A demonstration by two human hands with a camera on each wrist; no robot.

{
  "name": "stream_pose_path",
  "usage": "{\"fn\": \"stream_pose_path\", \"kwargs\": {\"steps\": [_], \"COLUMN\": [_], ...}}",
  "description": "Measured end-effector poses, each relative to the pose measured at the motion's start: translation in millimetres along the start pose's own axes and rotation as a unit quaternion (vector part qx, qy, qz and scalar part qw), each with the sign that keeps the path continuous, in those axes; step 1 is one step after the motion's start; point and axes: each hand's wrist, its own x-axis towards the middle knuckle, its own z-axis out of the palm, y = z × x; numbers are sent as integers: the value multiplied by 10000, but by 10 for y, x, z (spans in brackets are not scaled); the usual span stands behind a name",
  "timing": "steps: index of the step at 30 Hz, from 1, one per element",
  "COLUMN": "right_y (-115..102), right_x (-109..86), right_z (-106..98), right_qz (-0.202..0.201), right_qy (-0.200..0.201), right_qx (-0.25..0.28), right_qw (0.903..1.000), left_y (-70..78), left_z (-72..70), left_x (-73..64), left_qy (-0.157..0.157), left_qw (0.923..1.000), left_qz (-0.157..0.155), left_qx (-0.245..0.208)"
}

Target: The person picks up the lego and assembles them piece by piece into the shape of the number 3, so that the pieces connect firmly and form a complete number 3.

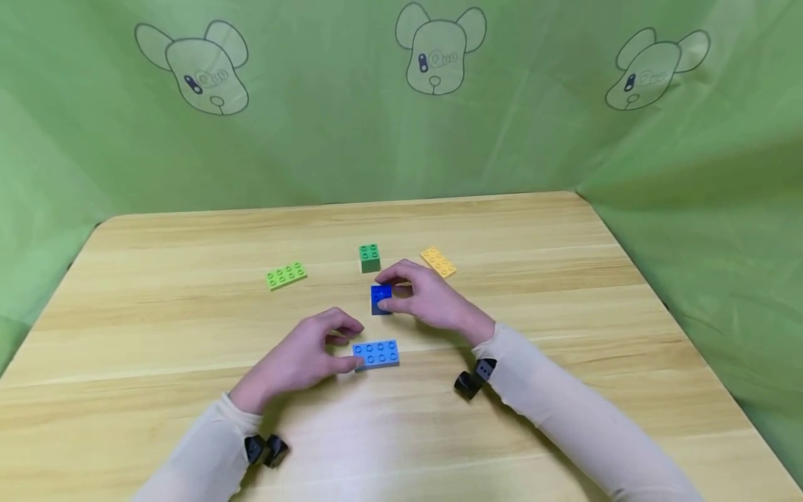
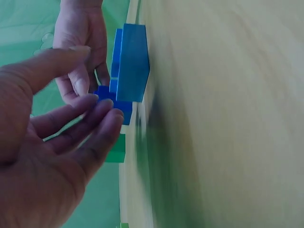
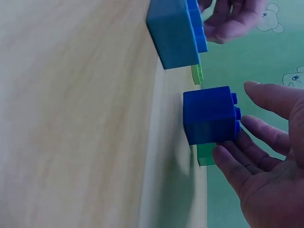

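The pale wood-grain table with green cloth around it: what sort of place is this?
Probably a staged filming booth: a printed green fabric backdrop surrounds the pale wood-grain table behind and at both sides, and small black boxy devices, perhaps cameras, are worn at both wrists.

The left sleeve [image 1: 191, 457] and right sleeve [image 1: 577, 418] are long, plain, pale cream and lightly creased. A small, blocky black device [image 1: 256, 450] sits beside the left cuff [image 1: 241, 413], its twin device [image 1: 485, 369] beside the right cuff [image 1: 491, 339].
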Motion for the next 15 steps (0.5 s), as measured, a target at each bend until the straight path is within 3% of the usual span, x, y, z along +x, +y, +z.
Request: {"fn": "stream_pose_path", "kwargs": {"steps": [7,15], "right_y": [-10,9], "right_x": [13,26], "right_z": [10,57], "right_qz": [153,200], "right_qy": [57,29], "right_qx": [132,-71], "right_qw": [9998,9998], "left_y": [27,50], "left_z": [46,70], "left_x": [27,45], "left_qy": [79,-133], "left_qw": [9994,9945], "left_qz": [-80,447], "left_qx": [313,933]}}
